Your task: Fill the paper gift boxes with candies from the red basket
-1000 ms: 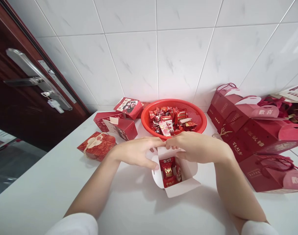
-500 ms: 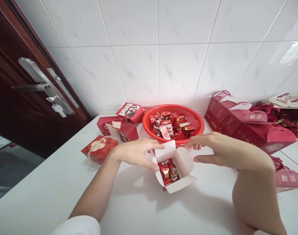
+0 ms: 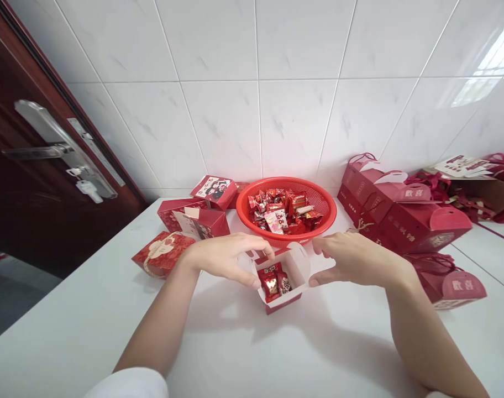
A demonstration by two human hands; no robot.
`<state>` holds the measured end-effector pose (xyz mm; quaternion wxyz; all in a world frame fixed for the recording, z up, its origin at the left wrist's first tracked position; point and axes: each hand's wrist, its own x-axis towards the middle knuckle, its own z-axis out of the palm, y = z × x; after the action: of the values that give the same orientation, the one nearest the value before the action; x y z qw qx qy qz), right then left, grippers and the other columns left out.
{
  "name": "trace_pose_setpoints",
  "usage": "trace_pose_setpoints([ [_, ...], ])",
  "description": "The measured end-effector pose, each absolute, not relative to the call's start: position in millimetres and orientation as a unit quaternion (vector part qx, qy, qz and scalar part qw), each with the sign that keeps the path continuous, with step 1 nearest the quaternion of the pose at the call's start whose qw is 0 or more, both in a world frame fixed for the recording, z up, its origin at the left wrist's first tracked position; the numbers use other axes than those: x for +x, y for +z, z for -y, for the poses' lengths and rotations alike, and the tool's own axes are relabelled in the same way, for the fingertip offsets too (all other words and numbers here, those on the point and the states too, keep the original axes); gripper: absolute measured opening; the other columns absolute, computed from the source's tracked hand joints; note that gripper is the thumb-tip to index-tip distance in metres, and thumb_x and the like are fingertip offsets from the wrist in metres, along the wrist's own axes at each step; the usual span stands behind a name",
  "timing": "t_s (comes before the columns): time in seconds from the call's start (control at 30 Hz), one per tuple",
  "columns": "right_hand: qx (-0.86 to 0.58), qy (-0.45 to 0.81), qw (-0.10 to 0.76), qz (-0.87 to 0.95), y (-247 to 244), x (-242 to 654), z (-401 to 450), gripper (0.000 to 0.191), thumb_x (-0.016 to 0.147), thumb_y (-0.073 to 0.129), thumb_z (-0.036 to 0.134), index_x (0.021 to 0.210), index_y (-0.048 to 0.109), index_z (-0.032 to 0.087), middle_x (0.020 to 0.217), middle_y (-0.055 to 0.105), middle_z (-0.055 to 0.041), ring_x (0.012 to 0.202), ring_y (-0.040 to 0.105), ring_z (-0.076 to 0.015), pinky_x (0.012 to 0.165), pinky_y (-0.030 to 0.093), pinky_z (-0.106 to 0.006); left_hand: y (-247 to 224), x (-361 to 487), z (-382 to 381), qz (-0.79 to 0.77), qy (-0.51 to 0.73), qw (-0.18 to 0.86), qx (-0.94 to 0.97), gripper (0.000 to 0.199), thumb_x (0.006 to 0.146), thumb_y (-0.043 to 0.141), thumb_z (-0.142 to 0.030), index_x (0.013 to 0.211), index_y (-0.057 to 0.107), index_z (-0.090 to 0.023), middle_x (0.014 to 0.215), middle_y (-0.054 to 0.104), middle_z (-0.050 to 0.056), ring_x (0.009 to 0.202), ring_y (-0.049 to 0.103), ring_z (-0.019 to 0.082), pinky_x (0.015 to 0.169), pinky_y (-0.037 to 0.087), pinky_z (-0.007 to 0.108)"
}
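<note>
A small red box (image 3: pixel 284 301) with a white inside stands open on the white table, several red-wrapped sweets (image 3: pixel 272 284) lying in it. My left hand (image 3: pixel 229 257) is at the box's left side, fingers and thumb apart, the thumb near the left edge. On the right, my right hand (image 3: pixel 347 258) curves beside the box, its thumb close to the right flap and its fingers apart from the thumb. Just behind the box is a red plastic basket (image 3: pixel 285 236) with many wrapped sweets.
Several red boxes (image 3: pixel 214 190) stand at the back left, and a patterned box (image 3: pixel 164 253) with a cord lies nearer. Larger red gift boxes (image 3: pixel 401 221) line the right side. Behind is a tiled wall (image 3: pixel 219 127); a dark door (image 3: pixel 24 193) is at the left.
The box's front flap no longer sticks out toward me, and its red front now shows. My right hand has come nearer the box's right side. The view has shifted slightly.
</note>
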<state>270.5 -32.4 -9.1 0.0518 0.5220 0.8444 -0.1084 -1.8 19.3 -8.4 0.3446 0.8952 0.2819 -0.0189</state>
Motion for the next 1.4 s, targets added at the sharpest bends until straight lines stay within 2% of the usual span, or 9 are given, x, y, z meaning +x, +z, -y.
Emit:
trace_pose_setpoints([
  [0.13, 0.539, -0.06, 0.032, -0.839, -13.6, 257.9, 32.8, 0.027, 0.098, 0.053, 0.045, 0.095, 0.061, 0.019, 0.088, 0.07, -0.0063, 0.079, 0.066, -0.0225, 0.058, 0.033, -0.029, -14.5, -3.1, -22.1, -0.299, -0.03, 0.35, 0.887, 0.044, 0.077, 0.077, -0.039, 0.115, 0.064, -0.024, 0.12, 0.069, 0.002, 0.109, 0.062, 0.022, 0.091, 0.046, 0.026],
  [0.33, 0.547, -0.027, 0.06, -0.835, -27.0, 233.8, 22.9, 0.017, 0.095, 0.061, 0.033, 0.088, 0.063, 0.017, 0.088, 0.07, -0.0083, 0.078, 0.066, -0.0225, 0.055, 0.032, -0.029, -17.7, -3.9, -24.7, -0.289, -0.043, 0.369, 0.882, 0.051, 0.066, 0.084, -0.042, 0.111, 0.066, -0.025, 0.117, 0.07, 0.002, 0.106, 0.063, 0.023, 0.091, 0.048, 0.029],
  [0.47, 0.559, -0.027, 0.058, -0.827, -30.6, 231.9, 19.4, 0.019, 0.093, 0.064, 0.034, 0.088, 0.062, 0.016, 0.084, 0.07, -0.0077, 0.076, 0.066, -0.0222, 0.054, 0.03, -0.029, -24.0, 2.6, -26.8, -0.297, -0.016, 0.4, 0.867, 0.027, 0.076, 0.073, -0.031, 0.101, 0.066, -0.022, 0.108, 0.071, 0.003, 0.096, 0.066, 0.02, 0.084, 0.05, 0.028],
  [0.67, 0.511, -0.07, 0.004, -0.857, -25.3, 236.6, 25.0, 0.008, 0.093, 0.058, 0.026, 0.09, 0.06, 0.019, 0.082, 0.067, -0.0034, 0.071, 0.062, -0.0179, 0.054, 0.027, -0.027, -38.3, 23.2, -24.3, -0.398, 0.009, 0.307, 0.865, 0.037, 0.071, 0.077, -0.039, 0.097, 0.057, -0.022, 0.111, 0.063, 0.005, 0.102, 0.059, 0.025, 0.077, 0.047, 0.03],
  [0.87, 0.44, -0.166, 0.055, -0.881, -23.2, 238.5, 29.1, 0.019, 0.09, 0.065, 0.04, 0.093, 0.067, 0.022, 0.077, 0.066, -0.0027, 0.074, 0.063, -0.0205, 0.06, 0.033, -0.027, -40.2, 27.9, -20.2, -0.43, -0.012, 0.317, 0.845, 0.05, 0.07, 0.077, -0.044, 0.108, 0.052, -0.023, 0.119, 0.059, 0.006, 0.104, 0.059, 0.026, 0.074, 0.046, 0.03],
  [1.0, 0.441, -0.183, 0.072, -0.875, -21.2, 239.6, 30.6, 0.027, 0.089, 0.066, 0.043, 0.109, 0.068, 0.024, 0.082, 0.068, -0.0032, 0.078, 0.064, -0.0221, 0.061, 0.036, -0.027, -42.0, 31.9, -17.5, -0.387, -0.013, 0.328, 0.862, 0.051, 0.077, 0.074, -0.044, 0.121, 0.054, -0.028, 0.127, 0.058, 0.004, 0.114, 0.055, 0.027, 0.082, 0.044, 0.03],
  [1.1, 0.446, -0.188, 0.081, -0.871, -17.6, 242.2, 33.3, 0.038, 0.088, 0.067, 0.046, 0.118, 0.066, 0.022, 0.087, 0.068, -0.0055, 0.086, 0.065, -0.0249, 0.066, 0.041, -0.029, -46.5, 40.3, -14.9, -0.373, -0.016, 0.329, 0.867, 0.037, 0.079, 0.071, -0.048, 0.104, 0.059, -0.024, 0.111, 0.062, 0.003, 0.105, 0.058, 0.025, 0.077, 0.042, 0.029],
  [1.2, 0.464, -0.189, 0.084, -0.861, -14.2, 247.1, 38.1, 0.043, 0.088, 0.067, 0.046, 0.124, 0.064, 0.022, 0.098, 0.067, -0.0082, 0.094, 0.065, -0.0268, 0.074, 0.045, -0.032, -53.4, 50.8, -11.2, -0.382, 0.005, 0.313, 0.87, 0.038, 0.078, 0.071, -0.054, 0.085, 0.052, -0.021, 0.096, 0.062, 0.003, 0.094, 0.058, 0.024, 0.071, 0.041, 0.029],
  [1.4, 0.568, -0.132, 0.064, -0.81, -26.5, 244.1, 63.0, 0.068, 0.083, 0.069, 0.058, 0.135, 0.051, 0.018, 0.113, 0.063, -0.0155, 0.096, 0.066, -0.0311, 0.076, 0.049, -0.035, -68.9, 70.9, 5.8, -0.458, 0.061, 0.25, 0.851, 0.046, 0.082, 0.06, -0.066, 0.082, 0.048, -0.022, 0.094, 0.058, 0.006, 0.09, 0.059, 0.026, 0.07, 0.045, 0.033],
])
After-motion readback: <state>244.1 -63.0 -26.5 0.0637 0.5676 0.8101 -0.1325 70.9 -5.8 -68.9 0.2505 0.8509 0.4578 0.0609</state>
